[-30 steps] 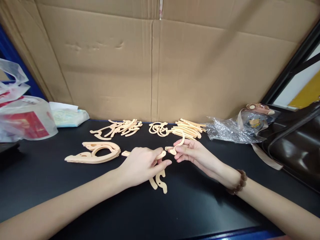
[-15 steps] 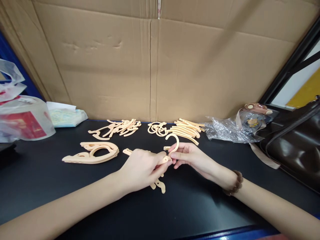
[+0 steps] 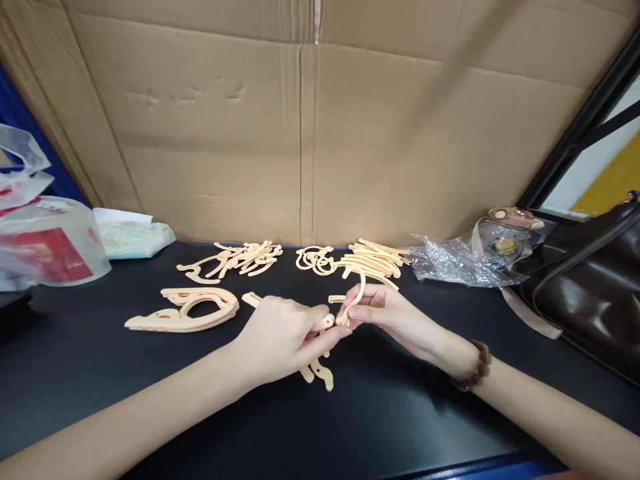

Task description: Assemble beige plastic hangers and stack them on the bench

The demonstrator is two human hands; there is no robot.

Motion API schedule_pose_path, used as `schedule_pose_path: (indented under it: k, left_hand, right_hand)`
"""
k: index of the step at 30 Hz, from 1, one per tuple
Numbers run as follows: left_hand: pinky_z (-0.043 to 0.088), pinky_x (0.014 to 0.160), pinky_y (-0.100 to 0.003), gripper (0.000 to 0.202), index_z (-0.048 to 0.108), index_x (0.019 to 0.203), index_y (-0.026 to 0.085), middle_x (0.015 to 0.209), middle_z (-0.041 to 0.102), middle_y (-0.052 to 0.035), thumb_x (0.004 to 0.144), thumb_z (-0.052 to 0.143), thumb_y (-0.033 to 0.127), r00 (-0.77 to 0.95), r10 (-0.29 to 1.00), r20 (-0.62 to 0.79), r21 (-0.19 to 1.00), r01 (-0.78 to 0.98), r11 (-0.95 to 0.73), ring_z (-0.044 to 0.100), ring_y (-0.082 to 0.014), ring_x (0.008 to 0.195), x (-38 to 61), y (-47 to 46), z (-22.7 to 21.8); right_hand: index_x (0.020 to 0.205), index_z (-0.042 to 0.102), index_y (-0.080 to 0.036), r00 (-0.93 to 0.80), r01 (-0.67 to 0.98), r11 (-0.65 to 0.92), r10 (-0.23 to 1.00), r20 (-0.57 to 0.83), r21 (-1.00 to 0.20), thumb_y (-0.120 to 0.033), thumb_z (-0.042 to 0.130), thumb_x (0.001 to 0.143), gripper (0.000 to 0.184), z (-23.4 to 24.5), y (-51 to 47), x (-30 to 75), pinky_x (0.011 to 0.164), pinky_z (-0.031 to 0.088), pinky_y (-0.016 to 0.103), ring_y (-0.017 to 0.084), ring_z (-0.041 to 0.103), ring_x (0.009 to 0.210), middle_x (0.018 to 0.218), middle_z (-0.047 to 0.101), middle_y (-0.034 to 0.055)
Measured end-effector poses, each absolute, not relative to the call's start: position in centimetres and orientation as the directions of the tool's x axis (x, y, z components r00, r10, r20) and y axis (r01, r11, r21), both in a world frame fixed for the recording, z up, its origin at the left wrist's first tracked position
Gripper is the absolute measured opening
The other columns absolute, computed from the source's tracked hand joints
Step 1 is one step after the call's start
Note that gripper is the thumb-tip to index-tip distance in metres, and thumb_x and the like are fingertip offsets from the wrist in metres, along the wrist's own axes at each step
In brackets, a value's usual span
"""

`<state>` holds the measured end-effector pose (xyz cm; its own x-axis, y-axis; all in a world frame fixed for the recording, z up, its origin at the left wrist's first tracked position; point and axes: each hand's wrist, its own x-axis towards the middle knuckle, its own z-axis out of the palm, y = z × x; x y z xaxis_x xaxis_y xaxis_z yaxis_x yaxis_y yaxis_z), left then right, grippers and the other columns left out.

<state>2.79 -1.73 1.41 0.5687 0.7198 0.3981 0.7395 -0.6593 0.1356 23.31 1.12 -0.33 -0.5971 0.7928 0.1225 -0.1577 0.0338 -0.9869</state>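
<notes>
My left hand (image 3: 283, 337) is closed around a beige plastic hanger arm (image 3: 317, 370), whose lower ends stick out below the fingers and one end shows above the thumb. My right hand (image 3: 387, 313) pinches a curved beige hook piece (image 3: 356, 291) by its base, which touches the end of the arm held in my left hand. Both hands meet just above the black tabletop (image 3: 150, 393). A short beige piece (image 3: 336, 299) lies on the table just behind the hands.
Stacked beige hanger bodies (image 3: 187, 310) lie to the left. Piles of loose arms (image 3: 240, 257), hooks (image 3: 315, 259) and curved strips (image 3: 375, 260) line the cardboard wall (image 3: 300, 133). Crumpled clear plastic (image 3: 455, 260) and a dark bag (image 3: 590, 287) sit right; plastic bags (image 3: 45, 247) left.
My right hand has turned the hook piece, so its curve now leans away toward the back piles instead of standing upright. The left hand has stayed almost still.
</notes>
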Motion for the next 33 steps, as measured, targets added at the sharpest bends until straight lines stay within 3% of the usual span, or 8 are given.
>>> schedule_pose_path:
  k: [7,18,27,33]
  left_hand:
    - [0.018,0.046,-0.023,0.055,0.045,0.054,0.017,0.044,0.051,0.0009,0.088,0.037,0.06,0.58,0.725,0.372,0.1,0.751,-0.652,0.044,-0.0104,0.04,2.4,-1.4,1.3]
    - [0.021,0.046,-0.023,0.052,0.054,0.057,0.017,0.047,0.057,-0.0008,0.094,0.031,0.044,0.666,0.662,0.343,0.046,0.692,-0.72,0.051,-0.0114,0.042,2.6,-1.3,0.5]
    - [0.025,0.044,-0.023,0.042,0.054,0.055,0.017,0.048,0.058,-0.0017,0.087,0.038,0.038,0.709,0.594,0.38,-0.067,0.661,-0.747,0.053,-0.0136,0.041,2.7,-1.0,-0.7]
    - [0.025,0.046,-0.024,0.025,0.059,0.082,0.018,0.056,0.063,0.0,0.087,0.038,0.031,0.685,0.674,0.276,-0.021,0.705,-0.709,0.056,-0.0169,0.047,3.0,-1.1,-0.5]
  right_hand:
    - [0.087,0.067,-0.018,-0.587,-0.146,0.04,0.801,0.119,-0.988,-0.026,0.074,0.077,0.015,-0.4,0.9,23.2,0.076,0.047,0.026,0.012,0.062,0.076,0.085,0.07,0.0025]
    - [0.085,0.068,-0.018,-0.6,-0.085,0.032,0.796,0.077,-0.996,-0.025,0.074,0.077,0.012,-0.7,0.9,23.1,0.076,0.046,0.023,0.01,0.061,0.074,0.081,0.07,0.0004]
    - [0.085,0.068,-0.016,-0.627,-0.042,0.043,0.777,0.06,-0.998,-0.029,0.076,0.073,0.02,-1.0,0.8,22.7,0.078,0.051,0.029,0.014,0.065,0.076,0.081,0.071,0.003]
    - [0.083,0.067,-0.016,-0.615,0.013,0.173,0.778,0.129,-0.985,-0.034,0.073,0.076,0.02,-1.4,0.9,22.5,0.075,0.051,0.028,0.014,0.063,0.074,0.083,0.07,0.0028]
